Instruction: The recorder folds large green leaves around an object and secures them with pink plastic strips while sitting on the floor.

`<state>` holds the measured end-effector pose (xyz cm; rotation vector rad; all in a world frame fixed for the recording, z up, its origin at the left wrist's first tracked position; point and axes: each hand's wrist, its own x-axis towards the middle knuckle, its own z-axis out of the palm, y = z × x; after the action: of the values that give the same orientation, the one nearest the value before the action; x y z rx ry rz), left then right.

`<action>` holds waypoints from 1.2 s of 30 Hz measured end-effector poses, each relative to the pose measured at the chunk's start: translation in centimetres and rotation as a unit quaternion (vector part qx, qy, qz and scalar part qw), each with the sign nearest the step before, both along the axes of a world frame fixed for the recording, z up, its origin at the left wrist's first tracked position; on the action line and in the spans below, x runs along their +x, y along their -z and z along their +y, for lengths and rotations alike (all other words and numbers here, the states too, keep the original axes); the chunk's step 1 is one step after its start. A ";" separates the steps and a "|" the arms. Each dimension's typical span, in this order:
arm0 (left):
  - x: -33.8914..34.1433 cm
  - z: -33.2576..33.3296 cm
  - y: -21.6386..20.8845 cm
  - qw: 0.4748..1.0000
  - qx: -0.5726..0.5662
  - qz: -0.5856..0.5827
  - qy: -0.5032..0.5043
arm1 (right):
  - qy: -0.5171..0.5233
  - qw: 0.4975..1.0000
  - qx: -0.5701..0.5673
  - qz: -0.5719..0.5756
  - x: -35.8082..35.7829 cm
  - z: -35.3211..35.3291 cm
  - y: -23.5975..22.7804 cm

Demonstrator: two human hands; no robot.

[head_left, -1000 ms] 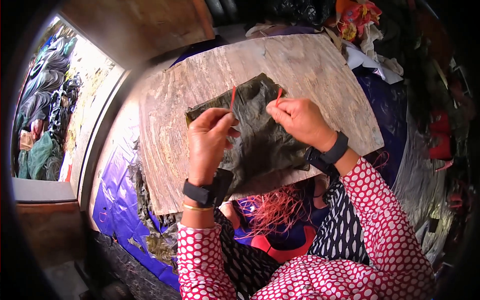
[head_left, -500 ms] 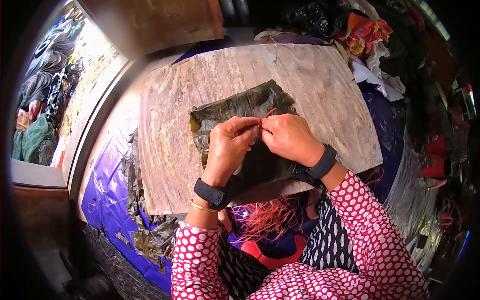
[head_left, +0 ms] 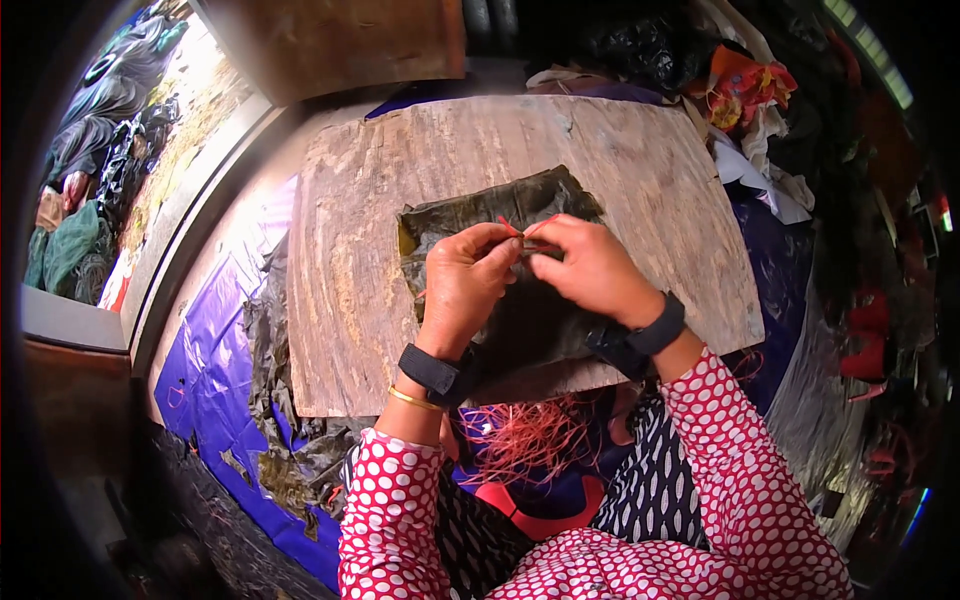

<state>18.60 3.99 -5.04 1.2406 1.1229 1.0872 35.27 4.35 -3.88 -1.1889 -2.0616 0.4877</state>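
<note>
A dark, creased plastic-like bundle (head_left: 545, 192), roughly square, lies near the middle of the wooden board (head_left: 345, 300). Above its surface both hands meet, each pinching a thin red string (head_left: 508, 227). My left hand (head_left: 462, 285) has thumb and forefinger closed on one part of it. Close by on the right, my right hand (head_left: 592, 268) grips another part, fingertips nearly touching the left ones. Short red ends stick up from the pinch. Where the string runs below the fingers is hidden.
Loose red strings (head_left: 525, 435) are heaped at the board's near edge, between my knees. Blue plastic sheeting (head_left: 210, 350) spreads on the left with crumpled dark scraps (head_left: 285, 475). At the far right stand a red-orange bag (head_left: 740, 85) and black plastic (head_left: 645, 45).
The string ends between my fingers lie lower and wider apart. My right hand has shifted slightly up and right, its fingers turned more over the string. The whole view has moved a little.
</note>
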 end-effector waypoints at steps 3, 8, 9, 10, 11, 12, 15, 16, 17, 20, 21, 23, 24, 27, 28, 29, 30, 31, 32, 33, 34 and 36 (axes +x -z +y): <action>-0.8 0.1 0.0 0.999 -0.030 -0.036 0.008 | 0.045 0.932 -0.300 0.197 0.4 0.3 -1.8; -0.8 0.0 -0.6 0.998 -0.039 -0.034 0.024 | 0.066 0.905 -0.322 0.268 0.1 0.5 -1.4; -0.9 0.1 -0.4 0.999 -0.037 -0.028 0.022 | 0.060 0.914 -0.307 0.259 0.1 0.4 -1.3; -0.9 0.2 -0.4 0.999 -0.034 -0.022 0.021 | 0.055 0.922 -0.291 0.250 0.0 0.3 -1.3; -1.0 0.2 -0.4 0.999 -0.034 -0.022 0.020 | 0.054 0.922 -0.292 0.250 -0.1 0.4 -1.1; -1.1 0.1 -0.4 0.999 -0.030 -0.016 0.019 | 0.042 0.922 -0.269 0.274 -0.2 0.4 -0.8; -1.1 0.0 -0.7 0.999 -0.029 0.005 0.018 | 0.052 0.949 -0.198 0.238 -0.3 0.3 -1.0; -1.2 -0.1 -0.8 0.999 -0.031 0.020 0.018 | 0.072 0.970 -0.148 0.178 -0.4 0.3 -1.1; -1.3 -0.1 -0.7 0.999 -0.033 0.021 0.017 | 0.071 0.970 -0.149 0.179 -0.5 0.2 -1.2; -1.1 0.1 -0.7 0.998 -0.034 0.043 0.006 | 0.100 0.977 -0.124 0.141 -0.4 0.0 -1.6; -1.3 0.2 -0.7 0.998 -0.044 0.052 0.000 | 0.092 0.966 -0.146 0.194 -0.5 0.0 -1.6; -1.5 0.3 -0.6 0.997 -0.054 0.061 -0.008 | 0.083 0.951 -0.169 0.245 -0.8 -0.3 -1.7; -1.8 0.4 -0.7 0.997 -0.063 0.052 -0.007 | 0.054 0.950 -0.172 0.254 -1.0 -0.6 -1.8; -2.4 0.6 -1.0 0.997 -0.080 0.016 0.005 | 0.007 0.959 -0.172 0.227 -1.1 -1.5 -1.6; -2.6 0.7 -1.0 0.996 -0.088 -0.010 0.018 | -0.008 0.967 -0.168 0.193 -1.1 -1.8 -1.3; -2.7 0.7 -1.0 0.996 -0.088 -0.010 0.017 | -0.027 0.973 -0.141 0.181 -1.1 -2.0 -0.7; -2.8 0.8 -0.9 0.995 -0.094 -0.033 0.024 | -0.027 0.973 -0.141 0.179 -1.2 -2.2 -0.6; -2.9 0.9 -0.8 0.993 -0.100 -0.057 0.031 | -0.059 0.986 -0.088 0.130 -1.3 -2.3 -0.6; -3.1 1.0 -0.7 0.993 -0.100 -0.058 0.031 | -0.091 0.992 -0.034 0.081 -1.4 -2.4 -0.6; -3.4 1.2 -0.6 0.991 -0.102 -0.069 0.048 | -0.102 0.994 0.008 0.048 -1.4 -2.5 -0.1; -3.6 1.2 -0.5 0.989 -0.104 -0.080 0.066 | -0.103 0.993 0.008 0.048 -1.6 -2.6 0.1; -3.6 1.2 -0.7 0.989 -0.105 -0.076 0.069 | -0.081 0.995 0.050 -0.040 -1.8 -3.0 0.4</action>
<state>14.98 5.18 -4.37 1.0366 0.9934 0.9177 33.50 1.40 -4.32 -1.0021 -2.2349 0.4139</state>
